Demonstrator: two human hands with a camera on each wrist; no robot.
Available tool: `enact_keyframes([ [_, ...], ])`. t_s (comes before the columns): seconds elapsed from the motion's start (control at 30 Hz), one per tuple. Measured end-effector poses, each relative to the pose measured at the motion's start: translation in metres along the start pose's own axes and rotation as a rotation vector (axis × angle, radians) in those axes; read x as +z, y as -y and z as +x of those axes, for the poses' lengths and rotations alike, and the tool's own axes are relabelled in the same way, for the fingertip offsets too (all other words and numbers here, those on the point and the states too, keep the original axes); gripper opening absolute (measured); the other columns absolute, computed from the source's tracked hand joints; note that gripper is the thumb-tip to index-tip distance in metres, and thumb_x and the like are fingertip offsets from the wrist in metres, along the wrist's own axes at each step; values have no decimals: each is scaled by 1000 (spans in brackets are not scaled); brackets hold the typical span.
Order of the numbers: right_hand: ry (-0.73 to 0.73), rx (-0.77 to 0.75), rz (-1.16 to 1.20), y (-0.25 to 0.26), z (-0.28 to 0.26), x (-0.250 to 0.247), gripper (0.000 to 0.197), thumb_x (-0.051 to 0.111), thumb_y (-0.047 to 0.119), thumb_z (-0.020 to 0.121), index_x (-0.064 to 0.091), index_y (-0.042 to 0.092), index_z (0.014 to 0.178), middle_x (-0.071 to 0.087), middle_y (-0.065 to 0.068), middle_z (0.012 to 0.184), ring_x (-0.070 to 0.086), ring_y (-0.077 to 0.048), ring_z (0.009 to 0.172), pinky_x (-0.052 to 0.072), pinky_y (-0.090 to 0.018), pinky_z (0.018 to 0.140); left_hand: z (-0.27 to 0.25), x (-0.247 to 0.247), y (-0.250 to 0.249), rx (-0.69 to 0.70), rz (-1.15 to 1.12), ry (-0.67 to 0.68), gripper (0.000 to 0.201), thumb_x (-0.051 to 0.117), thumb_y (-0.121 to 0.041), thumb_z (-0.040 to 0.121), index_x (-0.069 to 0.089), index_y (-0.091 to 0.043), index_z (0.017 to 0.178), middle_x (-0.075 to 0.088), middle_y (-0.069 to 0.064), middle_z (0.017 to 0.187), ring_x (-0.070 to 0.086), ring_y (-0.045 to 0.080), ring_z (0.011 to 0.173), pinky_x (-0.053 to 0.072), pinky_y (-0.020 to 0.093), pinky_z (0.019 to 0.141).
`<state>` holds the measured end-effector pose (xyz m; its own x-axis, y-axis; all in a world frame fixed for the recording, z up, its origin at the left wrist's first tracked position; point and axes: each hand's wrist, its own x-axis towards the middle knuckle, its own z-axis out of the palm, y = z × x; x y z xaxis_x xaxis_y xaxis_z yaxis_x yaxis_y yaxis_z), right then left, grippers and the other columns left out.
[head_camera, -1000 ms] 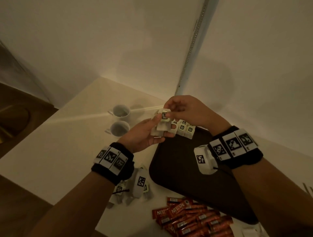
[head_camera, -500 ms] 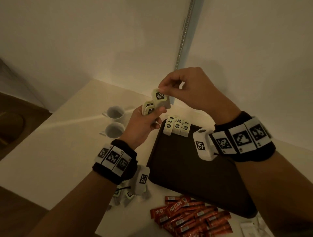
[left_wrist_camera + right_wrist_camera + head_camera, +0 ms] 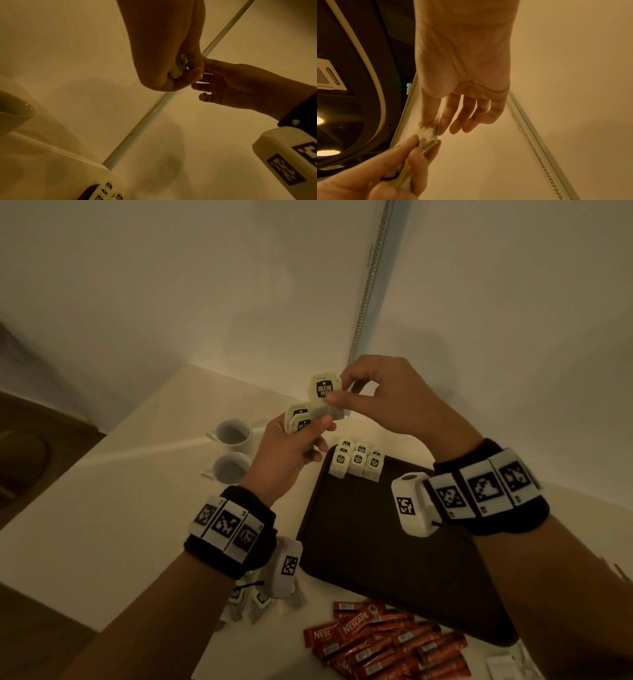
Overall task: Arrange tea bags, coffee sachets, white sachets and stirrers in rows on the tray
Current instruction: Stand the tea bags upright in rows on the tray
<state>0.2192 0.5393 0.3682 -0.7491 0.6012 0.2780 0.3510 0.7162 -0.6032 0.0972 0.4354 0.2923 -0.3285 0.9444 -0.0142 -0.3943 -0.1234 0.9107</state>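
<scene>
Two hands raised above the far-left corner of the tray, both occupied.

Right hand [image 3: 383, 398]: thumb and forefinger pinch one tea bag [image 3: 324, 390], label "McCoy" facing the head camera, held upright at 12 o'clock of the left hand; remaining fingers loosely curled. In the right wrist view the same pinch shows on the pale packet [image 3: 428, 134].

Left hand [image 3: 291, 450]: fingers and thumb closed around a small stack of tea bags [image 3: 298, 419], the stack touching the lower edge of the single bag.

Tray [image 3: 376, 559]: dark, rectangular, on the pale table [image 3: 102, 508]. Row of tea bags [image 3: 356, 462] at its far-left corner, three across, a second rank overlapping behind.

Loose tea bags [image 3: 253, 599]: small heap on the table at 7 o'clock of the tray, partly hidden under the left wrist.

Coffee sachets [image 3: 380, 642]: red, marked "Nescafé", piled on the table at 6 o'clock of the tray, just off its near edge.

White sachets [image 3: 503, 666]: at the frame's lower right corner, count unclear.

Cups [image 3: 233, 450]: two, white, at 9 o'clock of the tray's far corner, side by side.
</scene>
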Motion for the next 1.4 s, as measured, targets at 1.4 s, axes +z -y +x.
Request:
enact_keyframes([
  [1.4, 68, 814, 187, -167, -73, 105, 20, 61, 8, 88, 56, 5, 107, 62, -15, 111, 62, -26, 89, 54, -28, 70, 6, -38, 31, -295, -244, -133, 30, 30, -20, 96, 57, -12, 106, 67, 7, 86, 67, 23, 85, 56, 29, 61],
])
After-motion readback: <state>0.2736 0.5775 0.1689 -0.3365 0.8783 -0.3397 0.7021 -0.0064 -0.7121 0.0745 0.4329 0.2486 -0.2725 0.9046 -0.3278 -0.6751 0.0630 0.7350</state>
